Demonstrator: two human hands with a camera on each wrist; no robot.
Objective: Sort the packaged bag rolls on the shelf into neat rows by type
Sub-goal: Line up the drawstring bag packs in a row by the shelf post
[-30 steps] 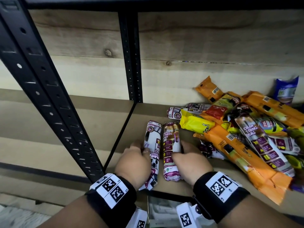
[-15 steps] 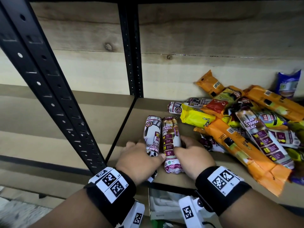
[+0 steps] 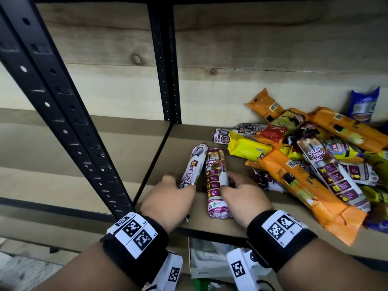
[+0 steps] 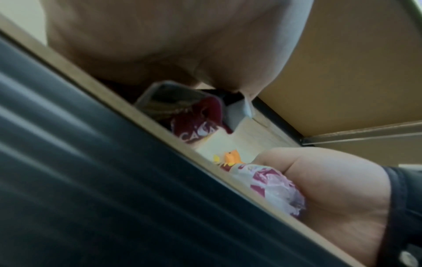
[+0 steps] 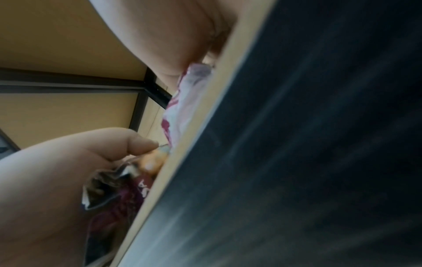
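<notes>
Both grips clasp drawstring-bag rolls: left hand (image 3: 168,198) has tilted its white roll (image 3: 194,164) toward one o'clock; right hand (image 3: 244,196) steadies the maroon roll (image 3: 216,181), alignment unfinished.

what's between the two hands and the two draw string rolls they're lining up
Nothing visible. The left hand rests on the white roll and the right hand touches the purple roll; the pile lies apart, to the right.

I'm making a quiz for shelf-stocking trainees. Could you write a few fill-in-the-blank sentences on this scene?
1. The left hand holds the ____ of the two purple-and-white rolls.
2. The roll by the right hand reads DRAW ____ BAG.
3. The unsorted pile lies on the shelf board's ____ side.

Missing words: left; STRING; right
</notes>
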